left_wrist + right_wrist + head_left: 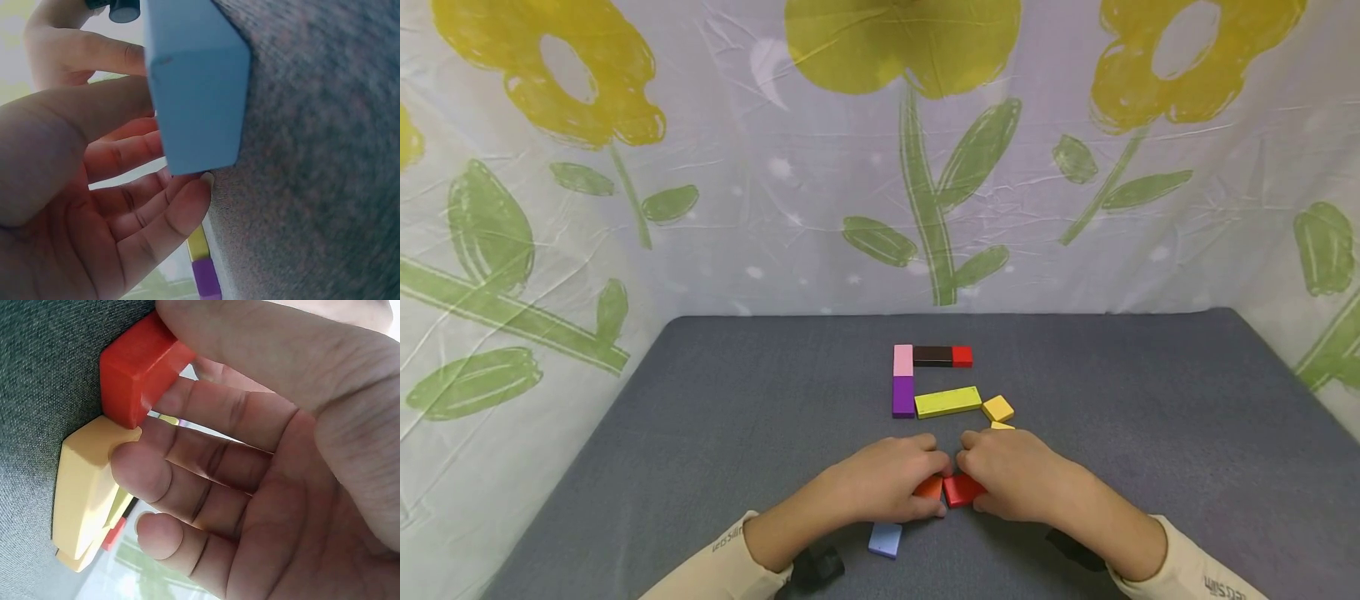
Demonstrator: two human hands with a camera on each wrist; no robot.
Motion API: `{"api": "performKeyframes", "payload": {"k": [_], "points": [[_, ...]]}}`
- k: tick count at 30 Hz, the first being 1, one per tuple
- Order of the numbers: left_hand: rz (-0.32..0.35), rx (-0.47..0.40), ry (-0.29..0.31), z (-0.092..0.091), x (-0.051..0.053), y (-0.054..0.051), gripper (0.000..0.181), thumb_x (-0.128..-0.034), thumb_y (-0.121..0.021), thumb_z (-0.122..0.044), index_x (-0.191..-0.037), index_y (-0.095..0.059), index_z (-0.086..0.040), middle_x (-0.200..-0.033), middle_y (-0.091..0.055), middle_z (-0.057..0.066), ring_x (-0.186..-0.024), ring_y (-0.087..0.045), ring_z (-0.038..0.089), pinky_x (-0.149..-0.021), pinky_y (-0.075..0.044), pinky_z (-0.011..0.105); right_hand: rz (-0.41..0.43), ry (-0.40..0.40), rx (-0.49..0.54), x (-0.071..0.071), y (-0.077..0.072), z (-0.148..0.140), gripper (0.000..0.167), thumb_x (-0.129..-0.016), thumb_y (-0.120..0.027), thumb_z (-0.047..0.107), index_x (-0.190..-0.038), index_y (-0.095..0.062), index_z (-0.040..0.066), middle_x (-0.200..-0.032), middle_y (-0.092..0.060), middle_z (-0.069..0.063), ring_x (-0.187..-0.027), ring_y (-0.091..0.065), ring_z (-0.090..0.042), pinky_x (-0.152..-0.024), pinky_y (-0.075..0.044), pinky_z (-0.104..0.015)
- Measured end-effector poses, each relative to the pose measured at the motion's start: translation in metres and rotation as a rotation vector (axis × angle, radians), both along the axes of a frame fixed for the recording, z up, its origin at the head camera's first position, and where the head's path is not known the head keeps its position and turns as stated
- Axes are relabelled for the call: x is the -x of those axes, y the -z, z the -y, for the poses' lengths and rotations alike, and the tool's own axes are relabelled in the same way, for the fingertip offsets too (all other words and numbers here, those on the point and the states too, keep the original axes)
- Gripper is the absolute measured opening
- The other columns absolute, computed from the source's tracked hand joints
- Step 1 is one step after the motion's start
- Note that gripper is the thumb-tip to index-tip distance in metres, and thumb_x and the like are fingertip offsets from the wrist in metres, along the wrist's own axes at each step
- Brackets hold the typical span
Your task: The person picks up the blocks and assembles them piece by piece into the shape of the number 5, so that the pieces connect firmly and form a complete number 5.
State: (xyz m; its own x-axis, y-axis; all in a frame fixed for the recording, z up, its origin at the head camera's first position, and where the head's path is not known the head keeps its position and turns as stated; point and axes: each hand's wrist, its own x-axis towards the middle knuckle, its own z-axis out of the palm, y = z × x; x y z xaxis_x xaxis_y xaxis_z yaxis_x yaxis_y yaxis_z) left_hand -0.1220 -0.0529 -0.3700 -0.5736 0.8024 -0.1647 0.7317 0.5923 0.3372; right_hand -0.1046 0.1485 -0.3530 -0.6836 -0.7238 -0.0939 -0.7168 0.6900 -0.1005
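Observation:
My left hand (891,479) pinches an orange block (929,487) between thumb and fingers. Opposite it, my right hand (1018,475) pinches a red block (961,490); the two blocks stand end to end, close together or touching. In the right wrist view, the thumb and index finger are on this red block (140,372), and a yellow block (94,481) meets its corner near the other fingertips. A light blue block (885,540) lies just below my left hand. In the left wrist view, that blue block (197,106) hides the thumb tip and the orange block.
Farther back lie a pink block (903,360), a purple block (903,397), a black block (932,357), a small red block (962,357), a yellow-green block (948,402) and a yellow block (997,408). A flowered cloth (820,167) hangs behind the grey table (760,375).

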Motion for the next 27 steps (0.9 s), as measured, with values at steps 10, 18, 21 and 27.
{"api": "performKeyframes", "payload": {"k": [10, 18, 21, 27], "points": [[-0.023, 0.002, -0.011, -0.0003, -0.0012, -0.0014, 0.031, -0.0886, -0.077, -0.034, -0.114, -0.070, -0.018, -0.087, -0.050, -0.009, -0.071, -0.048, 0.004, -0.059, -0.038, 0.018, 0.013, 0.001, 0.007, 0.0002, 0.0009, -0.0006, 0.024, -0.071, -0.089, 0.017, -0.083, -0.069, 0.010, -0.071, -0.045, 0.006, -0.059, -0.041, -0.008, -0.053, -0.038, -0.026], [-0.077, -0.001, 0.010, 0.0004, -0.0007, 0.0017, 0.028, -0.0882, -0.077, -0.035, -0.109, -0.070, -0.018, -0.084, -0.048, -0.010, -0.068, -0.046, 0.003, -0.056, -0.035, 0.019, 0.077, 0.024, 0.034, 0.0000, 0.0008, 0.0004, 0.025, -0.072, -0.089, 0.014, -0.090, -0.072, 0.009, -0.072, -0.048, 0.007, -0.061, -0.044, -0.008, -0.054, -0.041, -0.026], [-0.092, -0.003, 0.017, 0.0006, -0.0007, 0.0024, 0.027, -0.0880, -0.077, -0.035, -0.106, -0.070, -0.017, -0.084, -0.048, -0.010, -0.067, -0.045, 0.003, -0.056, -0.035, 0.019, 0.102, 0.030, 0.040, 0.0009, 0.0017, 0.0009, 0.025, -0.073, -0.088, 0.014, -0.092, -0.072, 0.009, -0.074, -0.049, 0.007, -0.062, -0.044, -0.008, -0.055, -0.042, -0.026], [-0.080, -0.003, 0.022, 0.0004, 0.0002, 0.0028, 0.026, -0.0886, -0.077, -0.035, -0.105, -0.069, -0.016, -0.086, -0.048, -0.010, -0.067, -0.046, 0.003, -0.055, -0.035, 0.018, 0.135, 0.033, 0.043, 0.0022, 0.0024, 0.0015, 0.026, -0.074, -0.088, 0.015, -0.094, -0.071, 0.010, -0.074, -0.051, 0.007, -0.063, -0.045, -0.008, -0.056, -0.042, -0.026]]}}
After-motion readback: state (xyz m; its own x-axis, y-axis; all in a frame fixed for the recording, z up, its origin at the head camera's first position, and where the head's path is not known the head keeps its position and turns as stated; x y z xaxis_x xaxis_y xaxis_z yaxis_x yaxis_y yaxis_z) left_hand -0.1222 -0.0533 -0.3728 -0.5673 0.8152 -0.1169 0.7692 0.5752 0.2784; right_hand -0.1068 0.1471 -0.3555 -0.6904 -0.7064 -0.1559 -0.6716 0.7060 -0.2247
